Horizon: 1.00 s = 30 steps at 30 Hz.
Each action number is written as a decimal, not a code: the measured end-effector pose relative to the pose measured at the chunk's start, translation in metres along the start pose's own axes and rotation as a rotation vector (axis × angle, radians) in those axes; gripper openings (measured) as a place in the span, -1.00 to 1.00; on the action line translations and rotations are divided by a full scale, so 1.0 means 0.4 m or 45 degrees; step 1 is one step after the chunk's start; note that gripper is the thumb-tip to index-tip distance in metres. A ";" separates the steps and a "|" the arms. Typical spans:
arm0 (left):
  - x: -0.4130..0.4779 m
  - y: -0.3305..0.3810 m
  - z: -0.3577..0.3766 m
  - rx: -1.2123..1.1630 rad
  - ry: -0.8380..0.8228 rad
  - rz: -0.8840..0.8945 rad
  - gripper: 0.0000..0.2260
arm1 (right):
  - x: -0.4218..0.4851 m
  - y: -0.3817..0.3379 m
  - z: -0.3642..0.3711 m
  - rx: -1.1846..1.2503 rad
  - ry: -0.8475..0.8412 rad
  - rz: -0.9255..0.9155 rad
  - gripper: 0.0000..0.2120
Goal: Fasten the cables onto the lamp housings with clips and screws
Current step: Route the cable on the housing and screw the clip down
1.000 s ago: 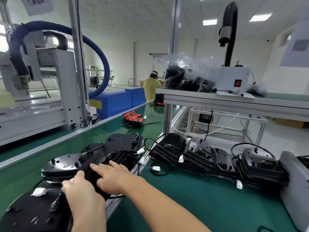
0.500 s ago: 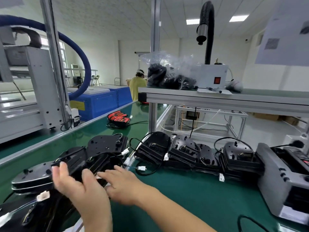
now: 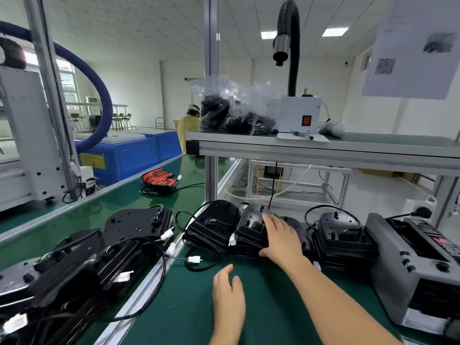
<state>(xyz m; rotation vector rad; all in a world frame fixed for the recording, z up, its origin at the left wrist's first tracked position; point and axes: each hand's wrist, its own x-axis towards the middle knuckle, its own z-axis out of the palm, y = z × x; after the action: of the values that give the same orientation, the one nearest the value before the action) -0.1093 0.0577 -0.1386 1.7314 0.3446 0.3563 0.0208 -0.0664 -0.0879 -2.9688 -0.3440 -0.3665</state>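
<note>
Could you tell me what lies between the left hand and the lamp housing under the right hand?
Head view: only bare green mat lies between the left hand and that lamp housing.

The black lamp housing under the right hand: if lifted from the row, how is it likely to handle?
Probably stiff: the lamp housing is a moulded black shell that the right hand spans. The white connector at its left edge suggests a loose lead that may dangle or snag. It sits packed against neighbouring housings, so they might shift.
</note>
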 end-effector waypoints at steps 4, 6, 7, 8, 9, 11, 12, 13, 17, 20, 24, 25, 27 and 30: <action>-0.008 -0.026 -0.006 0.019 -0.003 -0.040 -0.70 | 0.030 -0.017 0.023 -0.101 -0.029 -0.033 -0.01; -0.006 -0.030 -0.012 0.024 -0.010 -0.044 -0.71 | 0.033 -0.015 0.029 -0.123 0.032 -0.042 -0.14; -0.004 -0.031 -0.015 0.024 -0.014 -0.047 -0.71 | 0.031 -0.013 0.028 -0.110 0.056 -0.052 -0.21; -0.001 -0.031 -0.017 0.019 -0.019 -0.049 -0.71 | 0.028 -0.010 0.023 -0.099 0.066 -0.063 -0.26; 0.003 -0.028 -0.018 0.010 -0.026 -0.051 -0.72 | 0.024 -0.008 0.015 -0.098 0.064 -0.077 -0.29; 0.014 -0.018 -0.017 -0.026 -0.035 -0.048 -0.72 | 0.006 -0.003 -0.006 -0.096 0.036 -0.106 -0.32; 0.020 -0.010 -0.016 -0.063 -0.036 -0.049 -0.74 | -0.008 -0.002 -0.020 -0.089 0.021 -0.118 -0.31; 0.027 0.001 -0.015 -0.125 -0.042 -0.065 -0.75 | -0.027 -0.001 -0.035 -0.083 0.015 -0.130 -0.30; 0.038 0.071 -0.031 -0.428 -0.194 -0.252 -0.74 | -0.136 0.008 -0.089 -0.103 0.045 -0.181 -0.28; 0.033 0.103 -0.051 -0.459 -0.354 -0.352 -0.71 | -0.248 0.011 -0.103 -0.131 0.073 -0.225 -0.32; -0.007 0.101 -0.067 -0.320 -0.589 -0.449 -0.66 | -0.400 0.011 -0.088 -0.178 0.239 -0.300 -0.34; -0.020 0.091 -0.069 -0.285 -0.641 -0.461 -0.60 | -0.434 0.015 -0.082 -0.158 0.295 -0.307 -0.32; -0.045 0.064 -0.069 -0.244 -0.684 -0.470 -0.50 | -0.492 0.025 -0.064 -0.156 0.373 -0.337 -0.27; -0.082 0.032 -0.070 -0.197 -0.677 -0.469 -0.39 | -0.545 0.034 -0.041 -0.219 0.456 -0.374 -0.22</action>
<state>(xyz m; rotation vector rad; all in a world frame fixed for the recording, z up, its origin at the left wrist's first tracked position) -0.1504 0.0665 -0.1226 1.5043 0.2308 -0.3344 -0.1855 -0.1275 -0.1289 -2.9283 -0.7359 -0.9895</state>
